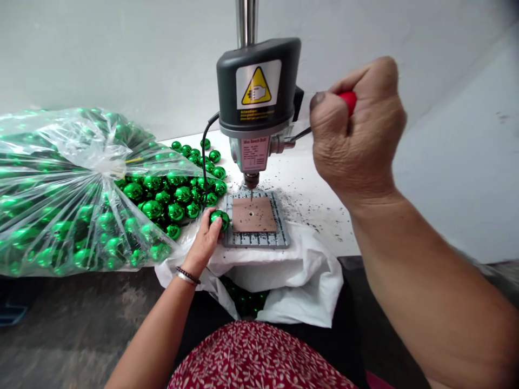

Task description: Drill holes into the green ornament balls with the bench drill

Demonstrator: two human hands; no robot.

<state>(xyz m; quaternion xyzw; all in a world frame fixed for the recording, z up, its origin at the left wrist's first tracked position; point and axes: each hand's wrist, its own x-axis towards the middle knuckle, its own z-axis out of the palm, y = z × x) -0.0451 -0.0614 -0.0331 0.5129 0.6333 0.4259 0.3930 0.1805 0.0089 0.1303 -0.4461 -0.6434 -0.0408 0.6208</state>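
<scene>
My left hand (pixel 208 237) is closed around a shiny green bauble (pixel 220 219), just left of the drill's base. My right hand (pixel 359 129), raised at the right, grips the red-knobbed feed lever (pixel 300 134) of the small bench drill (pixel 258 86). The drill bit (pixel 251 195) points down over a brown square board (pixel 263 222) with a small hole in it. That board lies on the slotted grey base plate (pixel 284 237), and a gap separates the bit from it.
Many green baubles (pixel 175 210) lie loose beside a big clear plastic bag (pixel 81 162) full of more. Dark shavings (pixel 312 208) litter the white table (pixel 340 237). A white sack (pixel 300 270) with green baubles inside hangs at the front edge. A black cord (pixel 204 146) runs down the drill's left.
</scene>
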